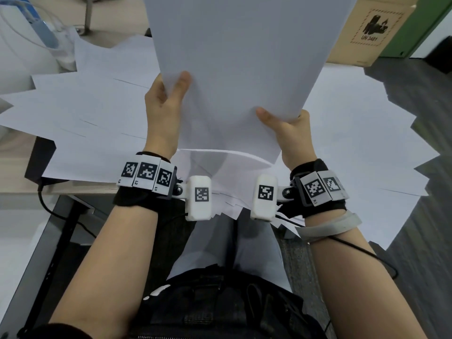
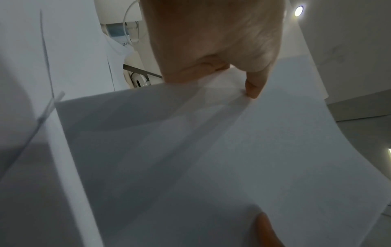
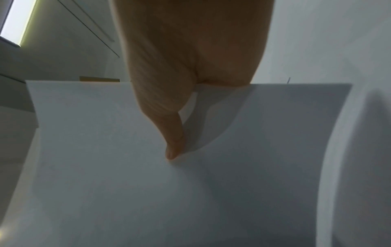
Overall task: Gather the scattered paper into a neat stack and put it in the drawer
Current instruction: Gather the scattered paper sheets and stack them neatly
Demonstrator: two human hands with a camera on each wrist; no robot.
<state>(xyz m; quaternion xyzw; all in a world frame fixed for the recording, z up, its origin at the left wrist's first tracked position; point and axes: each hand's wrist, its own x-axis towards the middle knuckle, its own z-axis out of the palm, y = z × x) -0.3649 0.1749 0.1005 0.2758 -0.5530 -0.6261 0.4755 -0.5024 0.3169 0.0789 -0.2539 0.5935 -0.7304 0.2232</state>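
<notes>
Held sheets (image 1: pixel 234 57) up between left hand (image 1: pixel 162 106) and right hand (image 1: pixel 291 133), above loose sheets (image 1: pixel 97 104) spread over worktop (image 1: pixel 19 189); box (image 1: pixel 367 28) behind right.

Office corner, desk at left, dark floor at right.
Dark grey wood-grain floor (image 1: pixel 415 99); light desk top (image 1: pixel 14 152) on a black metal leg (image 1: pixel 71 221); cardboard box (image 1: pixel 367 28) marked UN 3481 against a green panel (image 1: pixel 420 28); round ceiling light (image 2: pixel 298 10) lit; bright window (image 3: pixel 16 21) at upper left.
</notes>
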